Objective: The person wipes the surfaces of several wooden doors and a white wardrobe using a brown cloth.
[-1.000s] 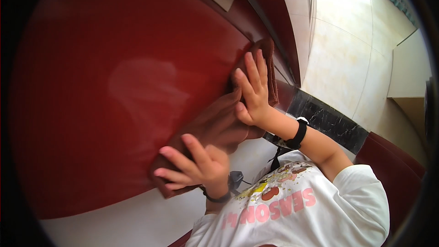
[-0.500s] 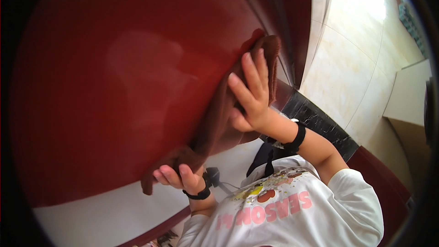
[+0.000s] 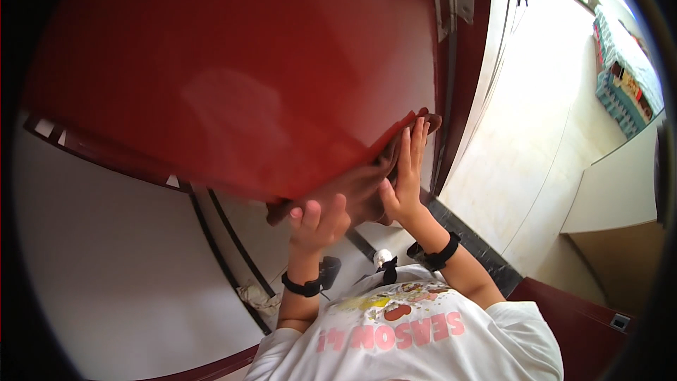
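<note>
A brown cloth point(image 3: 352, 187) lies bunched along the lower edge of a glossy red door panel point(image 3: 233, 85). My right hand point(image 3: 407, 176) presses the cloth's right end against the panel, its fingers stretched up and the thumb apart. At the cloth's left part is my left hand point(image 3: 319, 224), fingers and thumb raised and spread against it. The left palm is partly out of sight. Both wrists wear black bands. A corner of the cloth sticks out past the right fingertips.
Metal hinges point(image 3: 465, 1) sit on the dark red frame at upper right. Beyond lies a pale tiled floor point(image 3: 522, 134) with a blue-green patterned box-like thing point(image 3: 624, 74) and a cardboard box point(image 3: 613, 240). At lower left is a white panel point(image 3: 120, 261) with dark strips beside it.
My hands and the cloth have come closer together; the left hand is higher in view, the right hand lower. The view has shifted, showing more of the door's lower edge and the hinges.
</note>
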The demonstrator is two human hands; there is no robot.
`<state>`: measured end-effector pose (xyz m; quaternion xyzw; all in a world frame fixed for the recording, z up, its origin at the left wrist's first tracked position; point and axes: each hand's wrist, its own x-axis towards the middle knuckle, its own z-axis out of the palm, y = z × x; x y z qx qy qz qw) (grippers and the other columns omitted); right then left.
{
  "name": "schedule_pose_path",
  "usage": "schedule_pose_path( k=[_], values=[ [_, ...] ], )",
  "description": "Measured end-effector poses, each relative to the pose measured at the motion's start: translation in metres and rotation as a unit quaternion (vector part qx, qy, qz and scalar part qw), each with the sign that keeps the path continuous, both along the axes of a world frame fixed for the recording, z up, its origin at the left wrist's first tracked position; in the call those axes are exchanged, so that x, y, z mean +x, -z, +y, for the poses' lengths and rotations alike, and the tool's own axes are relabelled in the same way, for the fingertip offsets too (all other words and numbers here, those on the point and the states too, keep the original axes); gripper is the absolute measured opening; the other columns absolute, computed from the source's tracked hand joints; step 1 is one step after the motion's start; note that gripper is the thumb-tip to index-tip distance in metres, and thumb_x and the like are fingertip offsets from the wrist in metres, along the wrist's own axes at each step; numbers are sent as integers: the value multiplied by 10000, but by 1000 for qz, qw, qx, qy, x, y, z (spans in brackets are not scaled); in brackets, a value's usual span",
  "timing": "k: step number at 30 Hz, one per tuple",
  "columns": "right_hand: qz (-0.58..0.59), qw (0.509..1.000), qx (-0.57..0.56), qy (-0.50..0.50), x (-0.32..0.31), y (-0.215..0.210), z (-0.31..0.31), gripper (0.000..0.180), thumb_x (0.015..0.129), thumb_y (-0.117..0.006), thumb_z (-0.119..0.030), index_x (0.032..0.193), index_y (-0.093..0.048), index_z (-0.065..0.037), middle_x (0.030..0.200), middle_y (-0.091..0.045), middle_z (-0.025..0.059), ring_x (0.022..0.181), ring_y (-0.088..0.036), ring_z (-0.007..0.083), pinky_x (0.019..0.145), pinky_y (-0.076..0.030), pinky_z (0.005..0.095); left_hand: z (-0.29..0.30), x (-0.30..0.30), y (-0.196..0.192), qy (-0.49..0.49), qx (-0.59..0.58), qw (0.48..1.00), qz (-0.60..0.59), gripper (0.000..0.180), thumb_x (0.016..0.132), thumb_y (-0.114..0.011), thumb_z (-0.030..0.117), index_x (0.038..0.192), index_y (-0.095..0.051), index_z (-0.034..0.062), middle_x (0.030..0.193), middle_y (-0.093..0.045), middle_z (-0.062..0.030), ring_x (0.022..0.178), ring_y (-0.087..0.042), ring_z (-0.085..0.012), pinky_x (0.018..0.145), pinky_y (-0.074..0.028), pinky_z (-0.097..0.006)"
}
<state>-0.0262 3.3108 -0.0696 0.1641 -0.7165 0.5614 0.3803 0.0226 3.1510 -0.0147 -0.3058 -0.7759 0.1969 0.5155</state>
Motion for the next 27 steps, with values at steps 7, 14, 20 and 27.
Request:
schedule_pose_path(
  k=[7, 14, 20, 27],
  values=[
    [183, 981, 63, 25, 15, -35, -28, 545, 770, -403, -293, 1258, -352, -57, 1295, -278, 281, 1186, -209, 517, 955, -214, 541, 3, -10, 2, 155, 239, 957, -62, 477, 877, -321, 212, 1322, -226, 69, 1357, -6, -289, 1248, -90, -454, 984, -177, -524],
    [97, 994, 24, 53, 21, -5, -26, 627, 718, -508, -47, 1284, -243, -1, 1295, -275, 276, 1189, -290, 436, 982, -222, 483, 4, -17, 47, 263, 305, 907, -127, 528, 850, -321, 110, 1332, -125, 17, 1332, -23, -335, 1220, -99, -504, 976, -155, -548],
    [219, 974, -5, -52, 31, -54, -39, 560, 811, -470, -198, 1275, -224, -3, 1281, -289, 272, 1221, -250, 385, 991, -219, 477, 9, -29, -27, 318, 375, 863, -115, 581, 839, -406, 157, 1325, -130, -4, 1346, -120, -284, 1238, -153, -446, 998, -146, -513],
    [263, 953, 116, 99, 27, -31, -40, 555, 834, -381, -382, 1235, -316, -5, 1267, -304, 282, 1170, -297, 456, 950, -261, 534, 13, -31, -9, 318, 439, 824, -164, 574, 829, -439, 193, 1314, -175, 36, 1336, -216, -238, 1225, -214, -418, 980, -218, -496]
  ],
)
